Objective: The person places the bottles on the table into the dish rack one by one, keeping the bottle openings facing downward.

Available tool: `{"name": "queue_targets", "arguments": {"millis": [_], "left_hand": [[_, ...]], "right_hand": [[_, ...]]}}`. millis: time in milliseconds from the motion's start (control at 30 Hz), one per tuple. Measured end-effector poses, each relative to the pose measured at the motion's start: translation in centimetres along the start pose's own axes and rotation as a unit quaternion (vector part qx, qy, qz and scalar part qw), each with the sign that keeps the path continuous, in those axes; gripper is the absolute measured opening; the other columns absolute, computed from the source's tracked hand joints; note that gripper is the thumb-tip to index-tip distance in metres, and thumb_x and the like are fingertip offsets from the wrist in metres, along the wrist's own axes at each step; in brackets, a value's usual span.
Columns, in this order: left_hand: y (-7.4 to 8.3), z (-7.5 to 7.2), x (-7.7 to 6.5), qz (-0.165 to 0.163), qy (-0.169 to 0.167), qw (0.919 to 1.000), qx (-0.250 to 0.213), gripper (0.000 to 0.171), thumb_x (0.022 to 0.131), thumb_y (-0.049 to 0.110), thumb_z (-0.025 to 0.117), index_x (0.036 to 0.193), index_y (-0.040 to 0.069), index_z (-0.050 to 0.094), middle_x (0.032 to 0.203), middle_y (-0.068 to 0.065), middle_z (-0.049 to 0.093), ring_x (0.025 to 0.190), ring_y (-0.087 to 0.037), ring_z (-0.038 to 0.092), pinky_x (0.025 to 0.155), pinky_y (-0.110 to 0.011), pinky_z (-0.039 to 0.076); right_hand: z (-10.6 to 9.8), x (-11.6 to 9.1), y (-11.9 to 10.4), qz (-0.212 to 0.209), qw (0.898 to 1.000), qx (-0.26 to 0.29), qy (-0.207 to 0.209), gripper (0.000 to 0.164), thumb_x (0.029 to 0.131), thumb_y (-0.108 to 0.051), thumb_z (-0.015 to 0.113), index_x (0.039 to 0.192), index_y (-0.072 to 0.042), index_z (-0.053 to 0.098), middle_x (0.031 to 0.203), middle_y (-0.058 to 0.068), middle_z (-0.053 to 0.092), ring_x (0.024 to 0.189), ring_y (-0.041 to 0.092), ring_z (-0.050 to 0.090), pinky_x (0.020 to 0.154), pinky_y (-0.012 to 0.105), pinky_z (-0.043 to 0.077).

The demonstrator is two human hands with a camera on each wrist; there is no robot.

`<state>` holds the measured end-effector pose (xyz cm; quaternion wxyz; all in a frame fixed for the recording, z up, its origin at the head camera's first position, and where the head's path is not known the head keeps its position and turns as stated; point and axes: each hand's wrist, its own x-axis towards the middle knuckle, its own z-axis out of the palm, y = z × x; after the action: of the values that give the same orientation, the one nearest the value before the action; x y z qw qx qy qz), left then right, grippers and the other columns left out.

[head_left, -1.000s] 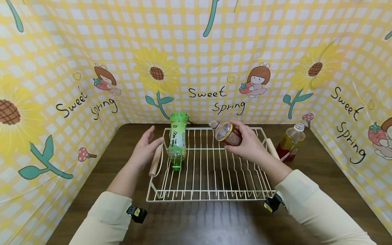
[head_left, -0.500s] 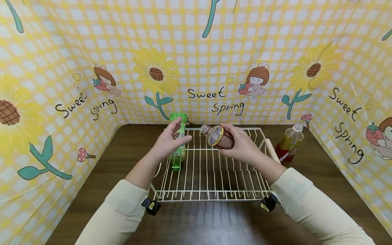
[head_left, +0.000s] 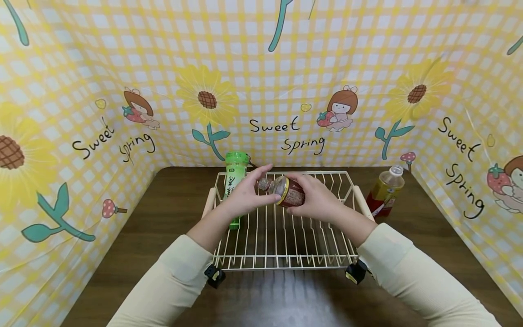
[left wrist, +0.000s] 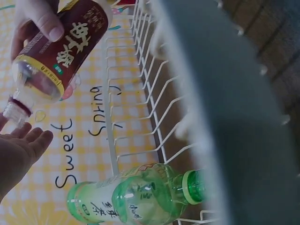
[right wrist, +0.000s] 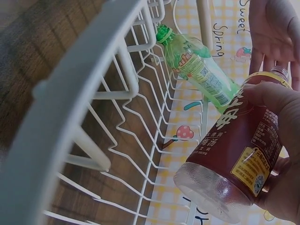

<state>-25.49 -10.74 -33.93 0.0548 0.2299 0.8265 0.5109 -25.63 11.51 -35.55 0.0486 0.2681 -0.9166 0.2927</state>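
My right hand (head_left: pixel 316 197) grips a clear plastic bottle (head_left: pixel 294 194) with a dark red label, holding it tilted above the wire rack (head_left: pixel 282 269). Its neck, with a dark ring around it, points left and shows no cap in the left wrist view. Around that neck my left hand (head_left: pixel 247 195) is spread, thumb and fingers apart and right at the bottle's shoulder. Behind the left hand a green plastic bottle (left wrist: pixel 140 197) leans in the rack's left side, green cap downward; the head view has it partly covered by that hand.
Wooden handles, such as the right one (head_left: pixel 363 202), stand at both ends of the rack. A bottle with a yellow and red label (head_left: pixel 386 190) stands upright on the dark wooden table (head_left: pixel 135 254) beyond the right handle. A patterned cloth (head_left: pixel 265 91) surrounds the table.
My left hand has moved right, from beside the rack's left handle, past the green bottle, to the red-labelled bottle's neck. The right hand has brought that bottle left and slightly lower.
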Motion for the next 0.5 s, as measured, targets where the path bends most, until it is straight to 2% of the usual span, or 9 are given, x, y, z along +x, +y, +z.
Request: {"name": "queue_targets", "arguments": {"millis": [233, 500], "left_hand": [[-0.58, 0.65, -0.05, 0.002, 0.0, 0.9998, 0.02, 0.073, 0.078, 0.017, 0.081, 0.141, 0.012, 0.045, 0.145, -0.009, 0.047, 0.126, -0.03, 0.049, 0.105, -0.048, 0.043], [-0.8, 0.86, 0.01, -0.005, -0.009, 0.9997, 0.02, 0.061, 0.078, 0.014, 0.081, 0.131, 0.009, 0.05, 0.132, -0.011, 0.054, 0.12, -0.028, 0.053, 0.1, -0.044, 0.048]], "right_hand": [[0.14, -0.11, -0.2, -0.004, 1.0, -0.024, -0.017, 0.086, 0.07, -0.027, 0.085, 0.144, -0.015, 0.044, 0.132, 0.015, 0.058, 0.115, 0.03, 0.056, 0.089, 0.045, 0.051], [0.19, -0.19, -0.41, -0.02, 0.999, -0.033, -0.026, 0.083, 0.069, -0.026, 0.084, 0.142, -0.015, 0.046, 0.128, 0.012, 0.06, 0.112, 0.028, 0.056, 0.09, 0.044, 0.05]]}}
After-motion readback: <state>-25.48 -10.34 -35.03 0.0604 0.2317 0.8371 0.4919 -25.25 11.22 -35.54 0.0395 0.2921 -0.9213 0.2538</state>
